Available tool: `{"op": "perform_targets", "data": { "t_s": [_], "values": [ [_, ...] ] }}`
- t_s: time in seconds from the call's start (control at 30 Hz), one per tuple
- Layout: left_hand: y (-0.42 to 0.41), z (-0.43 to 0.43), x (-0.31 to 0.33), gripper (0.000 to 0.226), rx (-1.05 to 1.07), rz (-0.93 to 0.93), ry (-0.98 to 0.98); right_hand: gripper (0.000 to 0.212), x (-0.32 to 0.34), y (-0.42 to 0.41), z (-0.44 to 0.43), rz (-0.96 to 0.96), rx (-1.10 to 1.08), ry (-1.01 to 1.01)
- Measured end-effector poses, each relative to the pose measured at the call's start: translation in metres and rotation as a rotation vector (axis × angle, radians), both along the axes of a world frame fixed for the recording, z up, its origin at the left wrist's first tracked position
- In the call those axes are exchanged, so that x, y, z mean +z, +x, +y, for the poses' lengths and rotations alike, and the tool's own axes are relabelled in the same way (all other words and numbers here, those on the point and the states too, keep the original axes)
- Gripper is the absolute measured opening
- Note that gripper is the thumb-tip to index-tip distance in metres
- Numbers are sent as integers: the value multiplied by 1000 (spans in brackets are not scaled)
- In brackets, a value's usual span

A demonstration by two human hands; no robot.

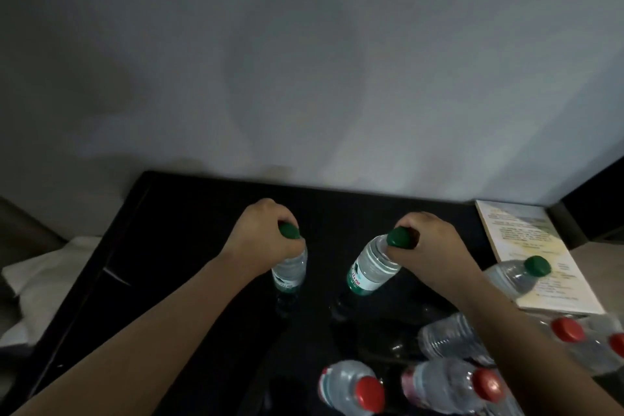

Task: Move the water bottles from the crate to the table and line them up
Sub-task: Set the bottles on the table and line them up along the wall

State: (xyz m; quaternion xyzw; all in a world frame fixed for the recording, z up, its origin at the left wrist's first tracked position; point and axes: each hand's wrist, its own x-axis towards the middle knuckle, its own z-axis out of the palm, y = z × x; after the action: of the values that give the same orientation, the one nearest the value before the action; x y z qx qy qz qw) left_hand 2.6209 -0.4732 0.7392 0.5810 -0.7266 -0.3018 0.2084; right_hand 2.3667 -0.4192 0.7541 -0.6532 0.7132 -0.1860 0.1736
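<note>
Left hand (266, 235) curled round green cap of left bottle (291, 268), upright on or just over black table (202, 246). Right hand (430, 243) grips cap of right bottle (371, 268), tilted. Red-cap bottles (351, 385) at front right.

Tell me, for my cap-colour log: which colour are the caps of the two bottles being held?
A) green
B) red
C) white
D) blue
A: the left hand and right hand each grip a bottle topped with a green cap; red caps sit nearer the camera.
</note>
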Motion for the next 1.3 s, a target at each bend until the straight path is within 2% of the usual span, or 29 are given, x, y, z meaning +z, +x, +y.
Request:
{"op": "perform_targets", "data": {
  "t_s": [0.23, 0.5, 0.87, 1.3],
  "values": [
    [69, -59, 1, 15, 72, -33, -35, 19, 8, 69, -42, -22, 20, 85],
    [128, -133, -21, 19, 212, -35, -20, 18, 11, 127, -109, 10, 157, 126],
    [184, -226, -28, 20, 406, -91, -62, 20, -2, 171, -175, 65, 276, 79],
    [224, -270, -43, 23, 441, -104, -141, 19, -18, 206, -214, 95, 365, 63]
  ]
}}
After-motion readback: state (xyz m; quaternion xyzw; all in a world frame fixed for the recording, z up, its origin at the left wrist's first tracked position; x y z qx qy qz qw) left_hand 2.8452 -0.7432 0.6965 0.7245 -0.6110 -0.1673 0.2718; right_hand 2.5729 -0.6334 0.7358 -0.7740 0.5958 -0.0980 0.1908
